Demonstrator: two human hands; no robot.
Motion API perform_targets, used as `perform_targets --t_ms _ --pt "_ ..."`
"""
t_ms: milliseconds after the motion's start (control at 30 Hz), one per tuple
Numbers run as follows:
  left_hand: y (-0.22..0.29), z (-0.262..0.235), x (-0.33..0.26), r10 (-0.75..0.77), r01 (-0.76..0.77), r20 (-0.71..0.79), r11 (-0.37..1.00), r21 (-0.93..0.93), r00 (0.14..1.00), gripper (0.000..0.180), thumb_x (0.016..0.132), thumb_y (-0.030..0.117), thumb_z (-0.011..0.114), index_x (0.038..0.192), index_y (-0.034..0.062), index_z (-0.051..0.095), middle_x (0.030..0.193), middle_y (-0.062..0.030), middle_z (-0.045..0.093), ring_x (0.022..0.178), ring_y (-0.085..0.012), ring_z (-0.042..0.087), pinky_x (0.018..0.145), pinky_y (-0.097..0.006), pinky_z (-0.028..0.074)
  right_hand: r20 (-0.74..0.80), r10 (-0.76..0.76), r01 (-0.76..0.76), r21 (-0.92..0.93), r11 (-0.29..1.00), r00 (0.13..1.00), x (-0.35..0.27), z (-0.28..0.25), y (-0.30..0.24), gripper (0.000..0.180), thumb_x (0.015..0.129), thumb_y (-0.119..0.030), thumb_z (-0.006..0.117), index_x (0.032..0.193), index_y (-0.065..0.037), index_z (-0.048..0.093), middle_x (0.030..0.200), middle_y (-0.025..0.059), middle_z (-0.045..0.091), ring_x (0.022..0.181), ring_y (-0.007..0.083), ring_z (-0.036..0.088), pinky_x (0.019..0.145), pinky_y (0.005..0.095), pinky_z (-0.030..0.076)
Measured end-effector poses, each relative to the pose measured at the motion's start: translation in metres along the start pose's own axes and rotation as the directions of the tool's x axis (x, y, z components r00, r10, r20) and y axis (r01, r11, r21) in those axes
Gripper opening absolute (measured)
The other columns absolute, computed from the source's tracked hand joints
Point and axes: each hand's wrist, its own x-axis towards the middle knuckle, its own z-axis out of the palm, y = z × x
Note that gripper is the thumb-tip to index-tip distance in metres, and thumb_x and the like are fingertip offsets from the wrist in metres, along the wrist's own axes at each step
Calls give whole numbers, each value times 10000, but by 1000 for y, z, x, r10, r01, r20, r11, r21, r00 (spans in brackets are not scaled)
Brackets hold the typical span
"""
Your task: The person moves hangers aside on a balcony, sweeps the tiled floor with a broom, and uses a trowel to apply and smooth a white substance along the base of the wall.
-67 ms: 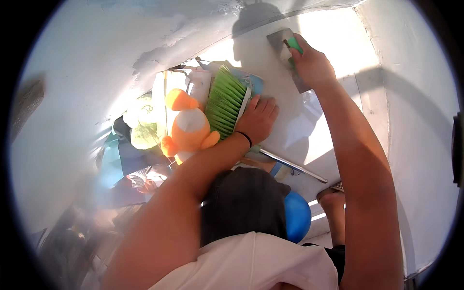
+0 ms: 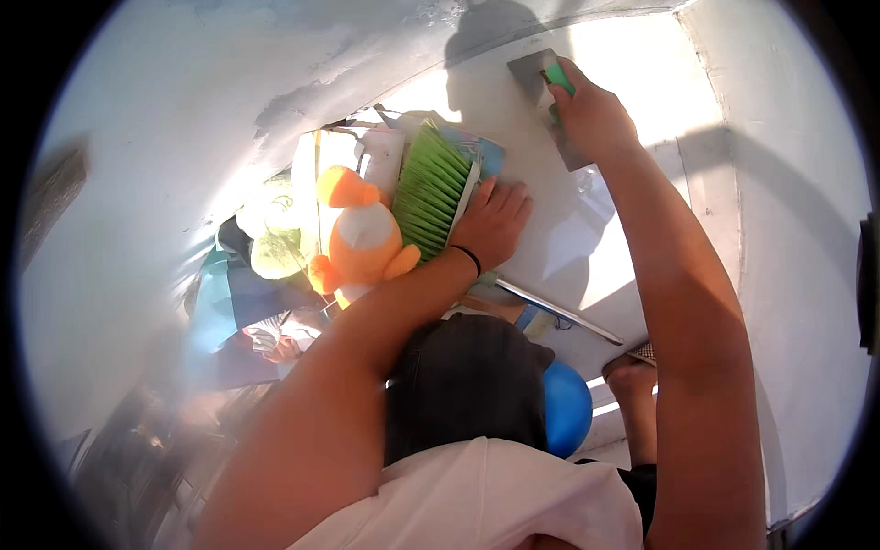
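White plastered wall (image 2: 229, 101) on the left, patchy and rough near the top. Another white wall (image 2: 797, 229) on the right, meeting a pale flat surface (image 2: 568, 247) at a corner. Strong sunlight across that surface, with sharp shadows. Dim clutter (image 2: 137, 449) low on the left, blurred.

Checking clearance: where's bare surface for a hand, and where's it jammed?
Bare: the white surface between the left hand and right hand, down to the thin metal rod. Crowded: left of the green-bristled brush, around the orange-and-white plush toy.
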Motion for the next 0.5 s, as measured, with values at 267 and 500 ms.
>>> perform_targets --t_ms 267,500 --pt "-6 -1 -14 -27 27 -11 1000 9 1000 311 848 190 493 1118 73 594 1144 -97 555 1097 -239 526 1097 -467 264 123 -133 145 -96 985 983 -41 20 -4 498 982 -358 433 1463 -267 342 1023 171 692 952 389 653 822 487 513" --pt "-3 -5 -9 -21 21 -11 999 -26 1000 349 800 179 560 1136 92 598 1175 -67 553 1090 -217 535 1064 -462 307 165 -156 171 -82 982 974 -12 21 -45 503 993 -380 413 1473 -252 330 1095 144 682 987 353 659 805 479 536"
